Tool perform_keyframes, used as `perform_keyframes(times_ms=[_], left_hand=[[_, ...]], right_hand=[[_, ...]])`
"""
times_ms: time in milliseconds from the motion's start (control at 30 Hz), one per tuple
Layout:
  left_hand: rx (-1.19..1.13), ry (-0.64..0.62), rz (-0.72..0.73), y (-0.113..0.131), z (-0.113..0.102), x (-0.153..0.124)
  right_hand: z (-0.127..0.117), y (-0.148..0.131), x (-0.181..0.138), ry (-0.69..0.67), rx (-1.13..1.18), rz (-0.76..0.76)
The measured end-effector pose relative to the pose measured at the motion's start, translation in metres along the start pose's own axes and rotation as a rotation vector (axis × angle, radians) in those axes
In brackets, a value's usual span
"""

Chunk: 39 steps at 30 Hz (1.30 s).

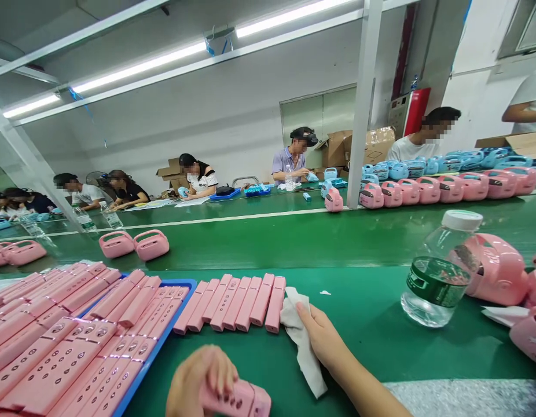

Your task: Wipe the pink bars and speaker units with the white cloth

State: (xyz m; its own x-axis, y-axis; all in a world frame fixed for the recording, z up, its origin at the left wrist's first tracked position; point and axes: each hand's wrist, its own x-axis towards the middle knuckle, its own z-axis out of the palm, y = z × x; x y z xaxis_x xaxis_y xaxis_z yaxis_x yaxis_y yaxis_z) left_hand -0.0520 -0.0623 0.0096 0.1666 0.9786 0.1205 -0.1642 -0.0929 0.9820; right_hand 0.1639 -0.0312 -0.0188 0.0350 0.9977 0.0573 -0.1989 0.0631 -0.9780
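Fingers of my left hand (198, 379) are curled tight around a pink button panel (237, 399) at about six o'clock, low in my view, its row of small holes facing up and its right end poking out past my knuckles. My right hand (322, 339) lies at roughly five o'clock on the green bench (372, 324), fingers stretched flat and pressing on a crumpled white cloth (300, 341) rather than gripping anything; the cloth trails from under my fingertips down toward the bench edge. Just at ten o'clock from that hand, touching the cloth's upper end, a row of pink panels (233, 301) lies side by side. At nine o'clock a blue tray (164, 341) holds many more of the same panels, stacked in overlapping layers. At three o'clock a clear water bottle (439, 272) with a white cap stands tilted in my wide view, with pink casings (498, 269) just behind it. Further out at twelve o'clock, across the green belt (268, 237), two pink handled casings (133, 243) sit together, and other people work seated along the far side
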Motion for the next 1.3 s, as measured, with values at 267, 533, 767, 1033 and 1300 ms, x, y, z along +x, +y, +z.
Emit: perform_keyframes(times_ms=[267, 533, 767, 1033, 1300], left_hand=[[-0.714, 0.502, -0.078, 0.048, 0.041, 0.058], [-0.715, 0.451, -0.212, 0.021, 0.061, 0.066], [-0.299, 0.248, -0.262, -0.008, 0.061, 0.057], [-0.239, -0.327, -0.314, -0.016, 0.068, 0.043], [-0.258, -0.345, -0.402, -0.002, 0.071, 0.038]], right_hand=[[0.002, -0.005, 0.000, 0.137, 0.167, 0.004], [0.010, -0.010, 0.003, 0.087, 0.516, 0.034], [0.007, -0.019, 0.001, 0.218, 0.536, 0.042], [0.009, -0.039, -0.009, 0.347, 0.638, 0.023], [0.009, -0.049, -0.019, 0.349, 0.612, -0.114]])
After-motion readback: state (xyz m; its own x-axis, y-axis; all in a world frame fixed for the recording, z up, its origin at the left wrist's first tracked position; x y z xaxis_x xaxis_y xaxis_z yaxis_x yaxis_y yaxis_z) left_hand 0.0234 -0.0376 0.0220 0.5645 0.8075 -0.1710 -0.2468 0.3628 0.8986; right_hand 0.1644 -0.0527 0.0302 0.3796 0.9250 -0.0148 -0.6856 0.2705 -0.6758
